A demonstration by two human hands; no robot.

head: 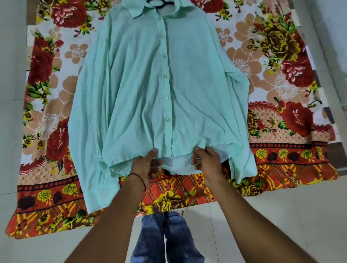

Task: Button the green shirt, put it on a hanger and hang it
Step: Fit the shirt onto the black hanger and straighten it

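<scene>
The pale green shirt [142, 90] lies flat, front side up, on a flowered cloth, its collar at the far end and its sleeves down both sides. Several buttons down the placket look fastened. A dark hanger [156, 2] shows inside the collar at the top edge. My left hand [148, 165] pinches the bottom hem just left of the placket. My right hand [205, 159] grips the hem on the right of it. Between the hands the lowest part of the front gapes and the lighter inner layer shows.
The flowered cloth [281, 78] is spread on a pale tiled floor [262, 215], which surrounds it on the left, right and near side. My jeans-clad legs [165, 238] are at the bottom centre, right at the cloth's near edge.
</scene>
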